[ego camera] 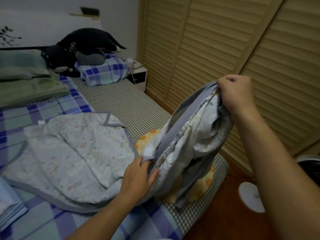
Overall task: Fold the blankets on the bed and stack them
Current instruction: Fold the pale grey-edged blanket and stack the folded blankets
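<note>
A pale blue floral blanket (78,153) with a grey border lies spread over the bed's blue plaid sheet (52,220). Its right end is bunched and lifted above the bed's right edge. My right hand (237,94) grips that bunched end at the top, fist closed round the grey border. My left hand (140,174) holds the blanket's edge lower down, thumb on top and fingers under the fabric. A folded green blanket (29,84) lies at the far left near the head of the bed. Folded light blue fabric (8,203) shows at the left edge.
A black plush toy (78,49) lies on a plaid pillow (105,70) at the head. A white nightstand (138,77) stands beside louvred wardrobe doors (216,49) on the right. An orange-patterned cloth (202,187) lies under the blanket. A white round base (251,196) stands on the wood floor.
</note>
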